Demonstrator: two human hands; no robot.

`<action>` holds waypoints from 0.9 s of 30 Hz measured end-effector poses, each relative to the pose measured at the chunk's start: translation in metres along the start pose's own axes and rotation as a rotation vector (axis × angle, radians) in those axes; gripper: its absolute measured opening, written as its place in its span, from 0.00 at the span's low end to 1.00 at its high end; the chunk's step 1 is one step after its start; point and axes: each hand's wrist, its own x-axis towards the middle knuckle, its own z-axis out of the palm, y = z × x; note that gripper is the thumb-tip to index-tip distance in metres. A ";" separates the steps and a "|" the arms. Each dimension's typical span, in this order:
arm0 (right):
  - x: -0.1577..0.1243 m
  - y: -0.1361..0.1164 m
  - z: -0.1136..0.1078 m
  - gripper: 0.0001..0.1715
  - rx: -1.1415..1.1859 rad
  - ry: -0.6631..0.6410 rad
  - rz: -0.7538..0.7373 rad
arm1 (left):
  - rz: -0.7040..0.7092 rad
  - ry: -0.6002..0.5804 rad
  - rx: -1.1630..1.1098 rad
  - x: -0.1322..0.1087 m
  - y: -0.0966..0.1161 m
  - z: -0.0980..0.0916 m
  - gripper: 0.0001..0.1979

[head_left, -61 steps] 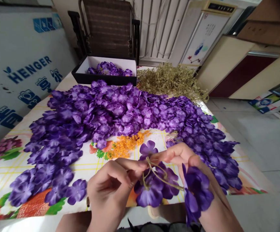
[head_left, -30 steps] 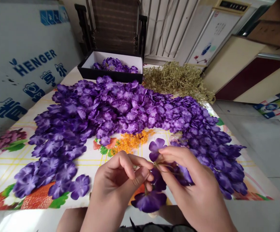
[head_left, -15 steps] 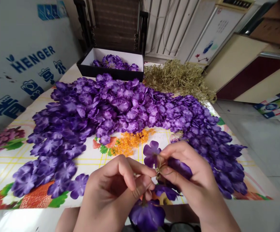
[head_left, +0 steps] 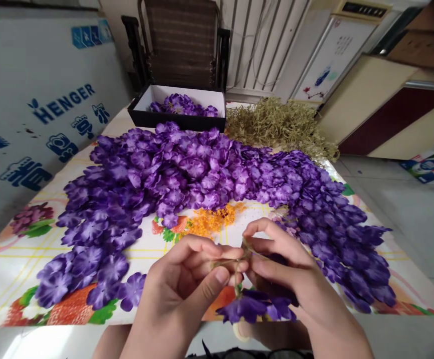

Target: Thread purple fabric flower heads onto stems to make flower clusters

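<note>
We pinch the thin green stems (head_left: pixel 238 279) between the thumb and fingers of our left hand (head_left: pixel 192 279), while the curled fingers of our right hand (head_left: pixel 292 271) grasp them at the branching point; we cannot tell which strand each finger bears on. The attached purple flowers (head_left: pixel 245 305) hang below the fingertips, above the near edge of the printed tablecloth (head_left: pixel 147 250). Beyond our hands we have the orange sprigs (head_left: pixel 213 219), the curved heap of purple petals (head_left: pixel 194 164), and the black box (head_left: pixel 177 121) behind that heap, with the olive bundle (head_left: pixel 277 124) to its right.
</note>
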 end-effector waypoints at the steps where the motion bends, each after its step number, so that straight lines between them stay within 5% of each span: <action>1: 0.003 0.001 0.000 0.12 0.057 -0.019 0.020 | 0.023 0.003 0.006 -0.001 0.000 0.000 0.07; 11: 0.013 0.009 -0.010 0.16 0.084 -0.220 0.017 | 0.369 0.111 0.554 -0.006 0.007 -0.001 0.10; 16: 0.008 0.005 -0.013 0.15 -0.008 -0.240 -0.014 | 0.516 0.026 0.658 -0.009 0.004 -0.003 0.15; 21: 0.004 0.001 -0.011 0.14 -0.112 -0.167 -0.060 | 0.614 -0.117 0.716 -0.007 0.003 -0.010 0.18; 27: 0.004 -0.004 -0.006 0.10 -0.383 -0.013 -0.078 | 0.708 -0.157 0.925 -0.005 0.000 -0.014 0.16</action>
